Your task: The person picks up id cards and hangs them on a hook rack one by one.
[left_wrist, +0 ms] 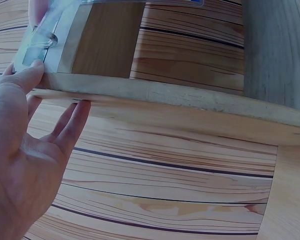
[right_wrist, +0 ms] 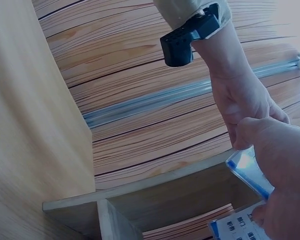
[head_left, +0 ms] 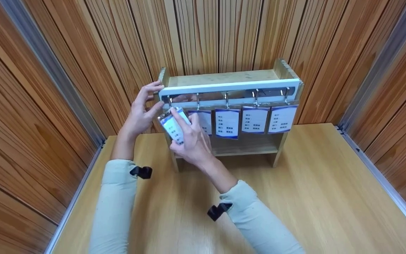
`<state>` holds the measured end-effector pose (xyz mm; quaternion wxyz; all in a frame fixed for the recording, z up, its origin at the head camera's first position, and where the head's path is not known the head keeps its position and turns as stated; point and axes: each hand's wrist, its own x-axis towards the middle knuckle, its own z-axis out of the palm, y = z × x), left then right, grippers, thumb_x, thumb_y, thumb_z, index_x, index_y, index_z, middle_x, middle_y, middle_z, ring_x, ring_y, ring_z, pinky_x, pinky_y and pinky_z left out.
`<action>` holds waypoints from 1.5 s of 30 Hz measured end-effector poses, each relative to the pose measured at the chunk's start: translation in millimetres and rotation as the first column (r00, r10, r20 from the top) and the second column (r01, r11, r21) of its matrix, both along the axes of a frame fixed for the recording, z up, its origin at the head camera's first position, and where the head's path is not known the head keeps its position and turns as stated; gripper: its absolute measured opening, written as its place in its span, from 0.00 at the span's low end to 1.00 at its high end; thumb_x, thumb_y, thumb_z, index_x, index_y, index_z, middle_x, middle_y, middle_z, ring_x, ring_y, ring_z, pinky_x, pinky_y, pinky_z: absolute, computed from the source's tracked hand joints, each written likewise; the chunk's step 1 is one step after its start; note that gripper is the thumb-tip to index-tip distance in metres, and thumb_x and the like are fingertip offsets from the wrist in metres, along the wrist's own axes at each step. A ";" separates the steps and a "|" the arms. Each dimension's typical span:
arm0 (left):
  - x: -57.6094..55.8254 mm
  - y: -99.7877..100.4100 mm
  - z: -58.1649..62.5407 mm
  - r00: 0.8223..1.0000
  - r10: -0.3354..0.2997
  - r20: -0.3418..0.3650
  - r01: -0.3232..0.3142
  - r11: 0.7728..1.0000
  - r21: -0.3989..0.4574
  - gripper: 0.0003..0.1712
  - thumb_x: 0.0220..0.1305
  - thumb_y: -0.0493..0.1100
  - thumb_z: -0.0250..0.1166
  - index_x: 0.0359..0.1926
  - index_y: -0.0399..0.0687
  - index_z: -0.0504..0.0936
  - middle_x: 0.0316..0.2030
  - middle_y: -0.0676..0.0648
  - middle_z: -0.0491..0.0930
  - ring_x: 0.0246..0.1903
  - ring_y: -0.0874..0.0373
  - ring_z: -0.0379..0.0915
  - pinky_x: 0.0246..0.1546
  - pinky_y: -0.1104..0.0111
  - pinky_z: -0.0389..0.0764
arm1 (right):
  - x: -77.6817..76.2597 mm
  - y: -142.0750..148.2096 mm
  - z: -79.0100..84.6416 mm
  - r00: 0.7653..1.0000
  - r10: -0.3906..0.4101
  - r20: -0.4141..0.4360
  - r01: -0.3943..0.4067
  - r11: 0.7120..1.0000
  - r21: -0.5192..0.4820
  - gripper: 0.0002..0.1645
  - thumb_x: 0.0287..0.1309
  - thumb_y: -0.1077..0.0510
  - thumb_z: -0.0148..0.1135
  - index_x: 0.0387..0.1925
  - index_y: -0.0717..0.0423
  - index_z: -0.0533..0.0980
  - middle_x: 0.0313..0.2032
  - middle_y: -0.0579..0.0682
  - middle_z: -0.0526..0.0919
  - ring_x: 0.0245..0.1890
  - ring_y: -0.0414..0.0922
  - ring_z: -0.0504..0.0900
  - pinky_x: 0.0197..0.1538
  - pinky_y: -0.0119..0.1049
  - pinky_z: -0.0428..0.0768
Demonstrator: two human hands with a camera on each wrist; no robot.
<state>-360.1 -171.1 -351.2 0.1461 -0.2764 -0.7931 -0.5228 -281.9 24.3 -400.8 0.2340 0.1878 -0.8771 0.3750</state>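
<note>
My left hand (head_left: 139, 114) grips the left end of a small wooden shelf (head_left: 224, 77). In the left wrist view its thumb lies at the front rail, while other fingers touch the outer face of the side board (left_wrist: 165, 95). A clear-sleeved name badge (head_left: 172, 127) is held tilted in my right hand (head_left: 193, 143), its top close below the leftmost hook (head_left: 170, 100). The right index finger points along the badge toward that hook. Whether the badge is on the hook I cannot tell. Just right of it, another badge (head_left: 204, 118) is partly covered by the right hand.
A white-edged rail (head_left: 231, 85) with several metal hooks runs across the shelf front. More badges hang there, including one in the middle (head_left: 227, 123) and one at the right end (head_left: 283, 119). The shelf stands on a wooden table (head_left: 330, 183) between wood-panelled walls (head_left: 238, 38).
</note>
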 end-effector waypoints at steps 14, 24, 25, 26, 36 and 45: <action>1.5 2.8 4.1 1.000 0.006 0.005 -0.006 1.000 0.014 0.25 0.85 0.38 0.63 0.76 0.50 0.74 0.88 0.48 0.63 0.81 0.35 0.66 0.78 0.30 0.74 | -5.6 0.4 -10.9 0.998 0.029 -0.047 -0.029 1.000 0.007 0.56 0.69 0.63 0.78 0.90 0.44 0.60 0.64 0.62 0.71 0.61 0.54 0.79 0.61 0.45 0.91; 1.3 4.9 2.4 0.999 0.028 0.019 -0.029 0.999 0.022 0.25 0.84 0.39 0.63 0.76 0.50 0.74 0.87 0.48 0.65 0.80 0.35 0.66 0.77 0.30 0.74 | -4.6 3.6 -26.4 0.997 0.062 -0.052 -0.063 0.998 -0.024 0.53 0.70 0.66 0.76 0.89 0.46 0.63 0.64 0.61 0.72 0.60 0.54 0.81 0.59 0.44 0.92; 1.4 5.0 2.3 0.999 0.029 0.020 -0.030 0.999 0.024 0.25 0.84 0.39 0.63 0.76 0.50 0.75 0.87 0.48 0.65 0.80 0.35 0.67 0.77 0.30 0.74 | -4.7 3.7 -28.0 0.997 0.060 -0.055 -0.061 0.998 -0.025 0.53 0.69 0.66 0.76 0.89 0.46 0.63 0.65 0.61 0.73 0.60 0.54 0.81 0.58 0.44 0.92; 1.4 4.9 2.1 0.999 0.031 0.021 -0.031 0.999 0.024 0.25 0.84 0.39 0.63 0.76 0.50 0.75 0.87 0.48 0.65 0.80 0.35 0.67 0.77 0.30 0.74 | -4.6 4.0 -29.7 0.997 0.059 -0.058 -0.061 0.998 -0.027 0.53 0.69 0.66 0.76 0.88 0.46 0.64 0.65 0.61 0.73 0.60 0.55 0.81 0.58 0.44 0.92; 2.5 4.9 -1.2 0.999 0.041 -0.003 -0.041 0.999 0.031 0.24 0.83 0.38 0.64 0.75 0.49 0.75 0.87 0.47 0.66 0.81 0.37 0.65 0.78 0.30 0.72 | -0.2 6.8 -39.1 0.993 0.077 -0.092 -0.083 0.994 -0.067 0.45 0.69 0.63 0.77 0.83 0.48 0.72 0.66 0.62 0.75 0.63 0.57 0.83 0.60 0.46 0.93; 2.7 4.9 0.4 0.999 0.037 -0.005 -0.036 0.999 0.034 0.24 0.84 0.39 0.62 0.75 0.48 0.74 0.87 0.47 0.65 0.80 0.37 0.66 0.78 0.31 0.74 | 0.5 8.9 -40.3 0.993 0.087 -0.080 -0.096 0.990 -0.108 0.42 0.69 0.63 0.77 0.82 0.49 0.74 0.68 0.63 0.75 0.67 0.59 0.83 0.70 0.50 0.90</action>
